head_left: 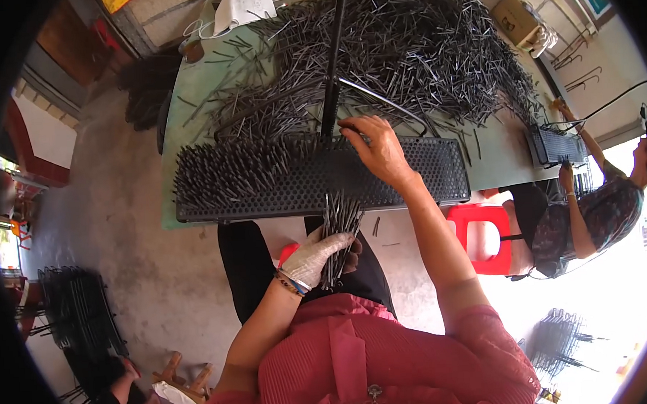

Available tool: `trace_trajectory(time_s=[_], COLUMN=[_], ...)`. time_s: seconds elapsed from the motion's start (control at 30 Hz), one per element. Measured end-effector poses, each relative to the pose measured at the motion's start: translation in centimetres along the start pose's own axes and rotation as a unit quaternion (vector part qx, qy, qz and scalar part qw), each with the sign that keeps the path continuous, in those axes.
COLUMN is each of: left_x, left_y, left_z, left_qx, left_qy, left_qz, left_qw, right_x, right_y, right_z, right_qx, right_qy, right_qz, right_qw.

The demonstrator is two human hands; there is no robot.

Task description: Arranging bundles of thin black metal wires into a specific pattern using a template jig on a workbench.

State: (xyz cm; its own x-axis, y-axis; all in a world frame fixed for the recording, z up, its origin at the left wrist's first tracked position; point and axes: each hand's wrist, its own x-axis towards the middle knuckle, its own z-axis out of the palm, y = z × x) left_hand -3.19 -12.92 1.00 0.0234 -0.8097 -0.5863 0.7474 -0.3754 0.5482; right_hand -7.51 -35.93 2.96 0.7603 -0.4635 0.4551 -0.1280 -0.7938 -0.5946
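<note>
A long black perforated rack [423,170] lies along the table's near edge. Thin black rods [228,170] stand upright in the holes of its left part. My left hand [315,259], in a pale work glove, is closed round a bundle of black rods [342,219] just in front of the rack. Over the rack's middle, my bare right hand [379,152] has its thumb and fingers drawn together beside a dark upright post [333,86]. Whatever its fingertips pinch is too small to make out.
Behind the rack, a large heap of loose black rods [410,46] covers the green table [189,92]. At the right, another person [591,212] works at a smaller rack [556,145] near a red stool [478,266]. A cardboard box [514,22] stands at the far right.
</note>
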Motion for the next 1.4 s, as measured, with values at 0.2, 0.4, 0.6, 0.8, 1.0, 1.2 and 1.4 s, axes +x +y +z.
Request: trace_trajectory(time_s=[0.2, 0.4, 0.6, 0.8, 1.0, 1.2, 1.4], left_x=[-0.1, -0.2, 0.1, 0.2, 0.2, 0.2, 0.3], left_y=[0.3, 0.3, 0.1, 0.2, 0.4, 0.2, 0.5], left_z=[0.1, 0.0, 0.2, -0.2, -0.2, -0.6, -0.1], left_qx=[0.006, 0.007, -0.007, 0.048, 0.051, 0.067, 0.048], left_qy=[-0.003, -0.009, -0.001, -0.030, -0.022, -0.034, -0.052], left_qz=[-0.007, -0.013, -0.014, 0.007, 0.014, 0.012, 0.004], left_qw=[1.000, 1.000, 1.000, 0.998, 0.998, 0.997, 0.998], right_x=[0.0, -0.5, -1.2, -1.8, -2.1, -1.9, -1.5], right_y=[0.9, 0.5, 0.4, 0.8, 0.8, 0.3, 0.9], right_z=[0.9, 1.1, 1.4, 2.1, 1.9, 1.3, 1.8], right_qx=[0.021, 0.036, 0.016, 0.010, -0.021, 0.018, 0.091], right_qy=[0.035, 0.063, 0.093, 0.132, 0.140, 0.119, 0.122], right_qz=[-0.009, 0.033, 0.060, 0.078, 0.064, 0.075, 0.087], right_qw=[0.999, 0.997, 0.994, 0.988, 0.988, 0.990, 0.985])
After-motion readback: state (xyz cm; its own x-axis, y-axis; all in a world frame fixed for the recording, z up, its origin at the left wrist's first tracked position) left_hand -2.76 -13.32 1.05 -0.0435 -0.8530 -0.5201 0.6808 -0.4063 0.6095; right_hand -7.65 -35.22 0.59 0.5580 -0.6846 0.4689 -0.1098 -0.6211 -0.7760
